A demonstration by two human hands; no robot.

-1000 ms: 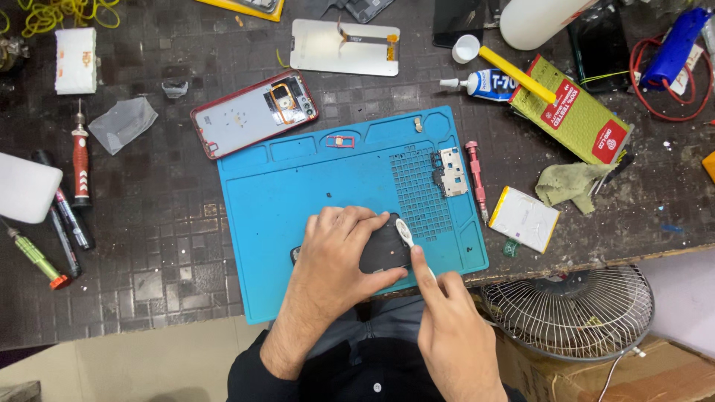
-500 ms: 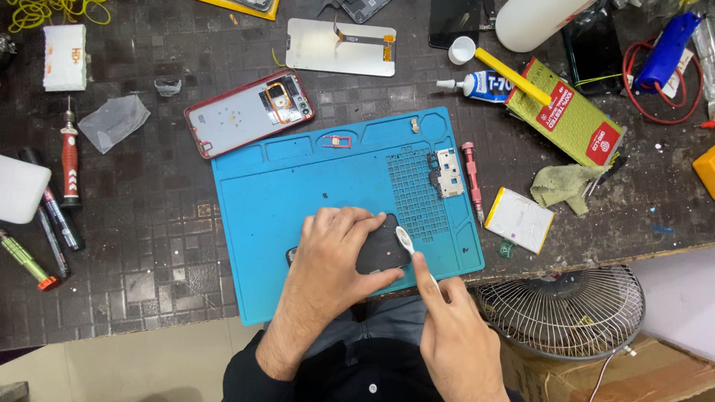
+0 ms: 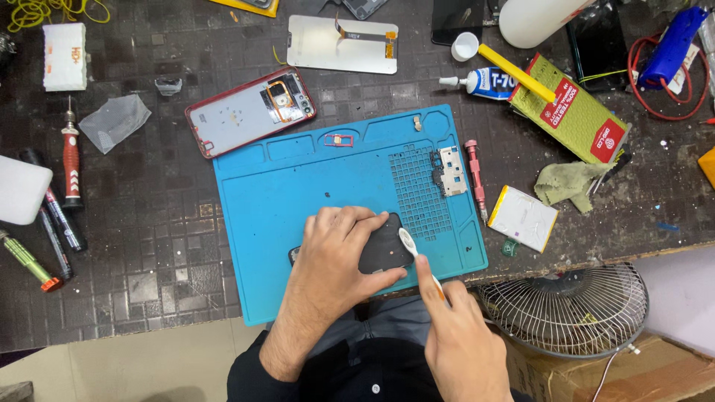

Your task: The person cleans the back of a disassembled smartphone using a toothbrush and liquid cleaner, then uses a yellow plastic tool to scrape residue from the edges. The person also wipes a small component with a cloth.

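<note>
A dark phone (image 3: 383,246) lies flat near the front edge of a blue work mat (image 3: 298,186); most of it sits under the left hand (image 3: 335,257), whose fingers (image 3: 350,219) are spread a little and press down on its top, the thumb along its near edge; only its right end shows past the fingertips. The right hand (image 3: 458,335) has its fingers closed on a toothbrush (image 3: 412,249), whose white head touches that right end. On the mat's grid lies a small metal bracket (image 3: 450,170), a red screwdriver (image 3: 475,179) just beside the mat's right edge; a red phone back cover (image 3: 249,112) rests on the dark surface (image 3: 149,223) at the mat's far left corner; a wire fan guard (image 3: 566,309) sits right of the hands.
</note>
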